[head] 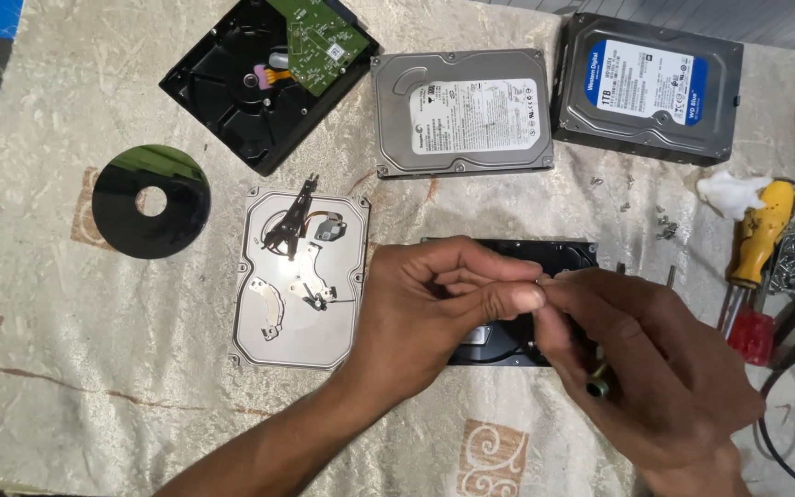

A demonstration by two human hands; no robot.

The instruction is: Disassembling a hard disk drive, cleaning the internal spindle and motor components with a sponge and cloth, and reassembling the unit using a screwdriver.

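My left hand (434,308) and my right hand (646,359) meet over a black hard drive (563,256) lying in the middle of the cloth-covered table. The left thumb and fingers pinch together at a tiny part I cannot make out. In my right hand is a thin screwdriver (598,385), its handle end poking out under the fingers. Both hands hide most of the drive. Just left of it lies a silver drive lid (301,281) with small arm and magnet parts on it.
A shiny platter disc (151,202) lies at the left. At the back are an opened black drive case with a green circuit board (264,78), a silver drive (462,112) and a blue-labelled drive (648,85). Loose screws (664,221), yellow and red screwdrivers (758,253) and white tissue lie right.
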